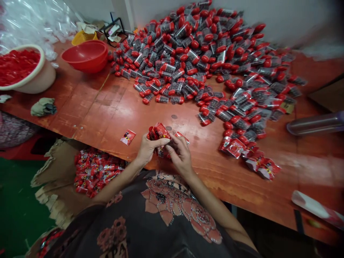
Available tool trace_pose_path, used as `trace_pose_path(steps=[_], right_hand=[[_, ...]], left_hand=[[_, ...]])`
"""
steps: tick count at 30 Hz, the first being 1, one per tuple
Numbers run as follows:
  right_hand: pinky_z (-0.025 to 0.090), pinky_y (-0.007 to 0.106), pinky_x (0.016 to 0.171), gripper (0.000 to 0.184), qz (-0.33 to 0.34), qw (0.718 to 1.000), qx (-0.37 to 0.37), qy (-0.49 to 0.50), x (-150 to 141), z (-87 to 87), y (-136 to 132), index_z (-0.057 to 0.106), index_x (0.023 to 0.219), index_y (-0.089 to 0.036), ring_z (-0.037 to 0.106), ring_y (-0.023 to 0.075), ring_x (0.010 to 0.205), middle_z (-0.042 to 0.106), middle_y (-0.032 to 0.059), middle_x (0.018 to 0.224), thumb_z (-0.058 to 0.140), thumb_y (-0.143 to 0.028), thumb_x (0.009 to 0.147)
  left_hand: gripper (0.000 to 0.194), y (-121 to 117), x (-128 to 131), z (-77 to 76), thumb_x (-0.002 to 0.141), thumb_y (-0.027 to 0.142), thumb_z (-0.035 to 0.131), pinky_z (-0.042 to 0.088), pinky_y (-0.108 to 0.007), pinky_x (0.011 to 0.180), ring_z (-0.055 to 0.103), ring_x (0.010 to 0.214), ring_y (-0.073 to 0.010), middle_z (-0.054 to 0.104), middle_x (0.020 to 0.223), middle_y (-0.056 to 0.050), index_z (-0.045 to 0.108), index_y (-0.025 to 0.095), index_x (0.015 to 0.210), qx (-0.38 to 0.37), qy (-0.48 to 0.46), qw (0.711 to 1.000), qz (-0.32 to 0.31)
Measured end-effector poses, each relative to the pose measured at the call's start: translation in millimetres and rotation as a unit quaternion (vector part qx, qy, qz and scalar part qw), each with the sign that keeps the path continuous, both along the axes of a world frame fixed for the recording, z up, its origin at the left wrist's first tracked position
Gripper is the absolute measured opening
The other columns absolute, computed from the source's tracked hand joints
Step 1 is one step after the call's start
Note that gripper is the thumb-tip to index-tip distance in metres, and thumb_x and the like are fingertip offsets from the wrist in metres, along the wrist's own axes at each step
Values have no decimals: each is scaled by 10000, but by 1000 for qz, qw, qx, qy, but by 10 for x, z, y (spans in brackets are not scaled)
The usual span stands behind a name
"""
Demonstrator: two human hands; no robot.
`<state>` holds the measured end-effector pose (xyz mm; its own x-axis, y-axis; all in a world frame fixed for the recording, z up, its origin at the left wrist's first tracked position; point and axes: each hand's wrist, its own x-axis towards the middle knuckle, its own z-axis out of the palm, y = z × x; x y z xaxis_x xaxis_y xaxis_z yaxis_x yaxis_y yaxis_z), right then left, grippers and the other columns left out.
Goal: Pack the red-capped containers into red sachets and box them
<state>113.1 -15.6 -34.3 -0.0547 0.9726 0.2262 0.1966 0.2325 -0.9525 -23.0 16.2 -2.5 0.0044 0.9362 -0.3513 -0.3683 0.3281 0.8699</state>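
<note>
- The left hand (147, 150) is just above the near edge of an orange varnished table (88, 114), its fingers pressed together and its thumb across the top, pinching one side of a red foil packet (159, 132).
- The packet is glossy and crumpled, with printing on it, and is held between both hands over the table's near edge.
- The right hand (180, 154) has its fingers curled and bunched, pinching the packet's other side.

Around them, from left to right:
- Clear plastic bags (32, 25) are heaped at the back left, beside a cream basin (47, 77) full of red caps (18, 66).
- A red bowl (84, 55) sits in front of a yellow basket (83, 37).
- A crumpled grey-green rag (43, 106) lies near the table's edge.
- A torn cardboard box (52, 175) below the table holds loose red packets (98, 172), and the left forearm (115, 184) partly hides it.
- A flat red packet (128, 137) lies just left of the hands.
- A large heap of clear capsule-shaped containers (188, 61) with red caps and dark contents spreads across the table beyond the hands.
- More red packets (247, 154) lie right of the hands, touching the heap's lower edge.
- A blurred clear tube (314, 123) lies at the right.
</note>
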Motion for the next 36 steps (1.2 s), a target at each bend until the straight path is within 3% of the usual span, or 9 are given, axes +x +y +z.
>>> trace_pose_path(steps=[4,9,12,16,23,31,36], right_hand=[[556,401,842,338,-67,994,-38,80,-59,-37,-42,618,1207,-386,603,181,923,564,20,1028,574,-249,902],[608,349,708,299,-72,965,-137,210,-157,-46,-70,552,1189,-321,641,143,749,612,9,981,584,-329,892],[597,374,782,362,-63,977,-119,168,-121,-30,-51,561,1242,-353,637,166,845,608,22,1012,603,-325,883],[542,443,926,312,-64,991,-71,95,-42,-25,-35,659,1178,-387,592,201,1008,574,31,1057,601,-283,889],[632,357,728,361,-104,974,-102,173,-74,1,-55,623,1243,-386,615,148,854,506,26,1067,577,-296,896],[642,330,696,369,-99,977,-95,164,-53,-9,-55,621,1237,-411,643,108,736,504,13,1063,561,-271,901],[642,327,698,360,-92,977,-96,169,-44,-23,-64,625,1233,-407,646,113,760,494,9,1053,566,-276,902]], left_hand=[[244,-42,83,-105,629,304,837,328,-206,373,390,364,-50,503,461,55,641,158,636,7,-12,1000,21],[315,-70,140,-144,635,351,832,339,-216,385,394,359,-62,466,418,62,583,166,581,-5,-2,999,46],[319,-73,121,-127,633,350,831,310,-217,366,375,341,-58,456,415,62,578,166,569,-21,16,999,23],[321,-77,92,-121,646,337,827,305,-213,369,388,351,-57,461,422,54,571,162,561,-21,12,1000,-10],[302,-103,150,-149,722,392,770,335,-206,368,388,343,-67,504,435,74,679,173,908,4,-32,997,71],[215,-134,86,-216,760,378,744,334,-204,377,381,345,-64,465,413,82,644,187,771,41,16,996,72],[252,-115,67,-202,758,426,741,316,-204,380,363,349,-59,445,423,88,639,200,807,39,10,996,80]])
